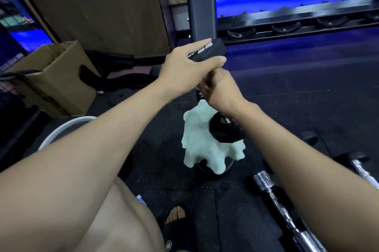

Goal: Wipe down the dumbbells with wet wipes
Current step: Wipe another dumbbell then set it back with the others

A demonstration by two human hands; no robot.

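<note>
I hold a black hex dumbbell (224, 130) up in the air, tilted, one head far and one near. My left hand (188, 65) grips the far head (213, 50), fingers over its top and thumb along its side. My right hand (220, 87) wraps round the handle, which it hides. A pale green wet wipe (202, 147) hangs from under my right hand, draped beside and below the near head.
The dark rubber floor (297, 92) holds chrome bars (274, 196) at the lower right. A dumbbell rack (287, 26) with bare saddles runs across the back. A cardboard box (55, 79) and a white bucket rim (61, 130) sit at the left. My sandalled foot (176, 219) is below.
</note>
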